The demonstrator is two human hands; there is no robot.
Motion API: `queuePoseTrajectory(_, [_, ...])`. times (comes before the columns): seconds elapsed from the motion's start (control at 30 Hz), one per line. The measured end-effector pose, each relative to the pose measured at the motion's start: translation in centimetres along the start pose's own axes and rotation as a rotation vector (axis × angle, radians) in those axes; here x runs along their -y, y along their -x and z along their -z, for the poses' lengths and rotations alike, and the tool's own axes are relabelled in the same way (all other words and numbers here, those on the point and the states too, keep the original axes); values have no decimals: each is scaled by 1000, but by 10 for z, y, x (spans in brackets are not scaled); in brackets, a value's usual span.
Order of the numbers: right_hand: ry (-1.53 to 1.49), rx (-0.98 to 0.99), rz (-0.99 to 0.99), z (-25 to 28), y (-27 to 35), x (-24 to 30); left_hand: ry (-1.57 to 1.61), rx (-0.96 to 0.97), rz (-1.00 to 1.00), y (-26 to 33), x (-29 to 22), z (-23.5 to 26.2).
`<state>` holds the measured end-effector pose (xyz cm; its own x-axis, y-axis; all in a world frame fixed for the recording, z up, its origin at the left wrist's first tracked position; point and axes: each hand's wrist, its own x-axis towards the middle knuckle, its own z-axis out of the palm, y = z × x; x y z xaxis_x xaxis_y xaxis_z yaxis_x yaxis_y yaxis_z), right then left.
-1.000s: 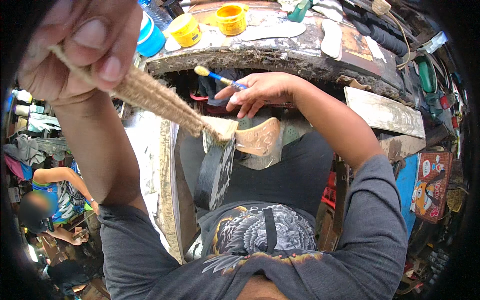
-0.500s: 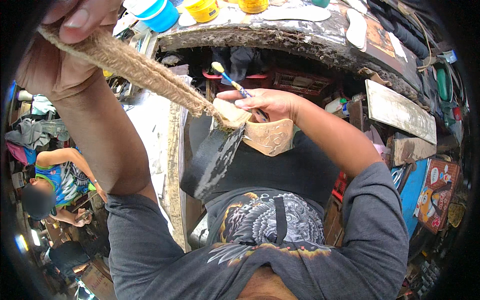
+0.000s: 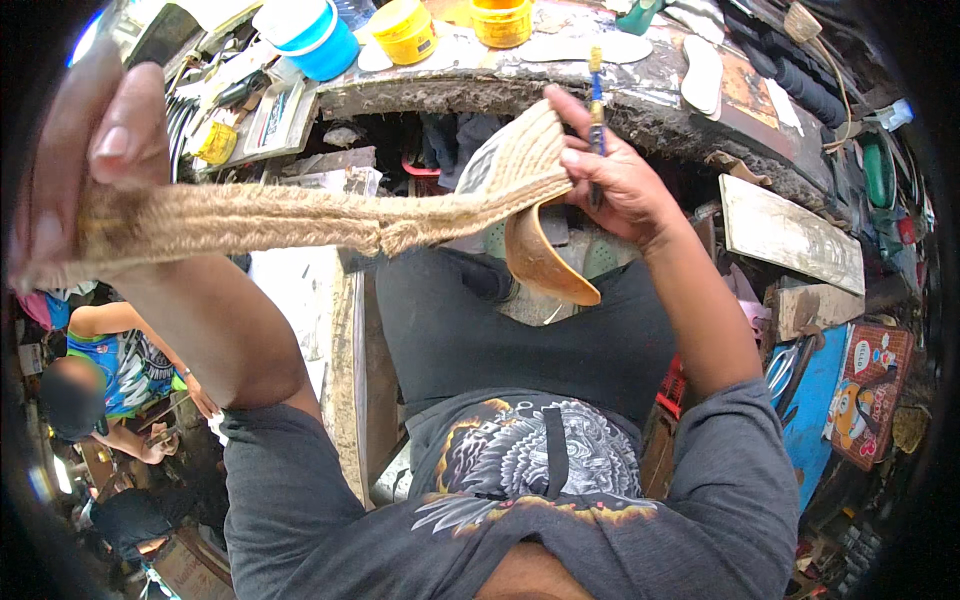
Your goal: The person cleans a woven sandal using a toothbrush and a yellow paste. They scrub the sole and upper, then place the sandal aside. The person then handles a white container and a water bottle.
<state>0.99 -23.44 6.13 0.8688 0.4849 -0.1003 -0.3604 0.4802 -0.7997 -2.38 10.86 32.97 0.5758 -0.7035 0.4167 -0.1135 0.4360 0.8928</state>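
A jute-wrapped wedge sole (image 3: 270,220) stretches across my view at chest height, its long thin part running left and its ridged, woven heel (image 3: 525,150) at the right. Close to the camera, my left hand (image 3: 110,165) is closed around the left end, fingers partly blurred. My right hand (image 3: 625,185) grips the heel end between thumb and fingers. That same hand also holds a slim brush (image 3: 597,110), blue-handled with yellowish bristles pointing up. Below the heel hangs a curved tan strap (image 3: 545,260), shiny along its edge.
Ahead stands a worn workbench (image 3: 450,95) bearing a blue-and-white tub (image 3: 320,45), yellow tubs (image 3: 402,35) and pale insole shapes (image 3: 703,75). A white board (image 3: 790,235) leans at right. To the left, another person (image 3: 110,370) sits holding something small.
The sole has swung from slanting downward to nearly level, turning its side to me. My right hand rose and moved right with the brush, and the strap now hangs under the heel.
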Motion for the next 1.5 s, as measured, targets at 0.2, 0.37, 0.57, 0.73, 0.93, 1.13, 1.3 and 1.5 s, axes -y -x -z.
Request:
queuePoseTrajectory(0.2, [44, -126, 521, 3, 36, 46, -99, 180, -189, 24, 13, 22])
queuePoseTrajectory(0.37, [281, -263, 1033, -10, 58, 84, -120, 147, -298, 41, 26, 39])
queuePoseTrajectory(0.57, [446, -249, 1447, -28, 59, 128, 188, -390, -689, 101, 145, 103])
queuePoseTrajectory(0.73, [643, -361, 1586, -36, 66, 139, 755, -660, 1, 84, 332, 27])
queuePoseTrajectory(0.93, [963, -469, 1497, -29, 75, 123, 354, -194, 346, -13, 335, -116])
queuePoseTrajectory(1.13, [1334, -640, 1470, -2, 104, 113, 438, -207, 284, -62, 276, -115])
queuePoseTrajectory(1.3, [1483, -866, 1401, 23, 140, 129, 255, -95, 387, -52, 289, -111])
queuePoseTrajectory(1.5, [1680, -1033, 1392, 40, 171, 144, 269, -67, 402, -78, 296, -125])
